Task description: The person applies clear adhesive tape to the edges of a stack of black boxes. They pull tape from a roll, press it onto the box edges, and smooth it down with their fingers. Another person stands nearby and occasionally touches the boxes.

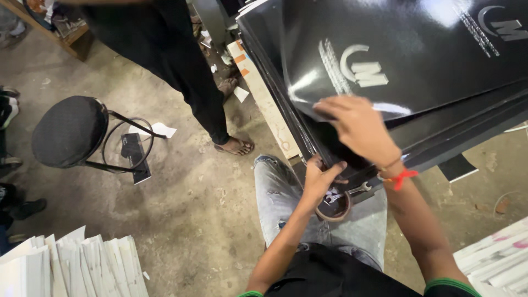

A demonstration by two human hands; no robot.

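A round black stool (69,131) stands on the stained concrete floor (187,198).

A print or packaging workshop: glossy black printed sheets (396,49) stacked high, white card bundles (77,267) on stained concrete floor (181,192) below them.

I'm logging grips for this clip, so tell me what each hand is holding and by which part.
The right hand pinches the top glossy black sheet at its near corner. The left hand grips the stack's lower edge.

Glossy black printed sheets (418,49) with pale grey markings, round black padded stool (69,131), white card stacks (82,264), red thread wristband (400,177), faded grey jeans (286,198)
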